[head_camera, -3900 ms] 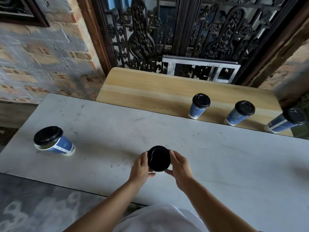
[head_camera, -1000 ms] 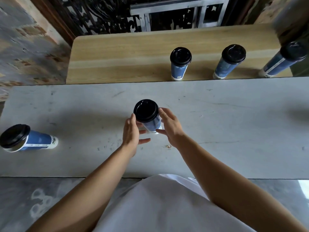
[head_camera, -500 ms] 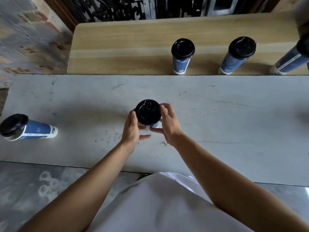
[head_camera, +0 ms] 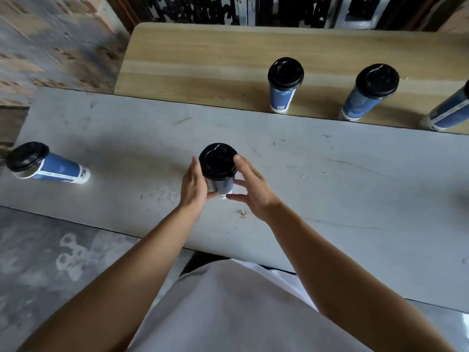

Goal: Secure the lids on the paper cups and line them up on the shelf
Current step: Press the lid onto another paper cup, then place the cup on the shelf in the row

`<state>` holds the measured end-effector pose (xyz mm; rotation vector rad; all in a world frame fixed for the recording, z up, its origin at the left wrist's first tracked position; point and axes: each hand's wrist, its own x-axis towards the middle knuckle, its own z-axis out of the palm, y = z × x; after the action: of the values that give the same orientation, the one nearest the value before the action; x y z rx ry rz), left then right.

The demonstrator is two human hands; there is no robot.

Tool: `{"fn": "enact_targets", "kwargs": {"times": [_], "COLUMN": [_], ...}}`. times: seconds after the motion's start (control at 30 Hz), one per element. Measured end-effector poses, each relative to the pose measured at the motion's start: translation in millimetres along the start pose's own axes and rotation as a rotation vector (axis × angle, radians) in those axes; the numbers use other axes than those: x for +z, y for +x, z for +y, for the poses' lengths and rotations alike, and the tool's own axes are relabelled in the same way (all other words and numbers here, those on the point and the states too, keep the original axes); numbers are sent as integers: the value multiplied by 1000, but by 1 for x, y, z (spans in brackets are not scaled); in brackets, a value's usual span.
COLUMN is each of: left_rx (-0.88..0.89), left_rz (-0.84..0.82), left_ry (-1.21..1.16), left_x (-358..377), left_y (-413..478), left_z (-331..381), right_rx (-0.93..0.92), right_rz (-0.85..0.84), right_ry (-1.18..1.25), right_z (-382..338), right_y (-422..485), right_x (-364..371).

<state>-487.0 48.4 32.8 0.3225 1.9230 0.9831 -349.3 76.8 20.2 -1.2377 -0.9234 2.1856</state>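
Your left hand (head_camera: 194, 185) cradles the paper cup (head_camera: 221, 185) on the grey table (head_camera: 330, 189), thumb curled round its base. Your right hand (head_camera: 251, 191) is spread, one fingertip at the black lid (head_camera: 217, 163). Lifted in so loose a hold, the cup could tip, or a half-seated lid could pop off. Another cup (head_camera: 59, 170) waits far left. Beyond, three lidded cups (head_camera: 370, 92) stand on the wooden shelf (head_camera: 203, 62).

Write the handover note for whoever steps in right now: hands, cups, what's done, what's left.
Left hand grips the middle cup by its side. The right hand is open beside it, a fingertip at the lid rim.
That cup is mid grey table. The far-left cup, lidded, is at its left end.
Done: three lidded cups lined on the wooden shelf.
Left: shelve these two. How well the lids are seated can't be judged.
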Motion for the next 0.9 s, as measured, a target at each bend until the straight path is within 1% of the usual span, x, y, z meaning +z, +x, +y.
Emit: {"fn": "enact_targets", "kwargs": {"times": [0.07, 0.13, 0.2, 0.27, 0.43, 0.5, 0.57, 0.63, 0.7, 0.73, 0.8, 0.9], "left_rx": [-43, -142, -244, -300, -342, -311, -243, -134, 23, 100, 212, 358], "left_rz": [70, 81, 32, -28, -124, -134, -161, -193, -200, -183, -94, 70], "left_ry": [42, 29, -66, -136, -196, -155, -67, 9, 142, 259, 504, 721], "left_x": [-2, -7, -11, -14, -19, -18, -19, -23, -29, -33, -42, -49], "left_y": [7, 15, 20, 28, 52, 62, 74, 89, 110, 120, 144, 171], "left_z": [14, 27, 37, 46, 55, 59, 60, 58, 51, 47, 37, 19], "right_rx": [-22, -39, -77, -113, -92, -76, -50, -23, -25, -27, -12, -8], "right_rz": [-66, -81, -63, -40, 51, 111, 171, 221, 258, 270, 291, 297], "right_ry": [-102, -194, -292, -357, -415, -445, -519, -613, -743, -817, -919, -1041], "right_z": [-3, -8, -17, -27, -43, -48, -52, -58, -66, -70, -78, -90], "right_y": [0, 5, 10, 19, 47, 59, 71, 84, 97, 103, 117, 135], "right_x": [-4, -3, 1, 8, 22, 26, 32, 39, 46, 49, 54, 60]}}
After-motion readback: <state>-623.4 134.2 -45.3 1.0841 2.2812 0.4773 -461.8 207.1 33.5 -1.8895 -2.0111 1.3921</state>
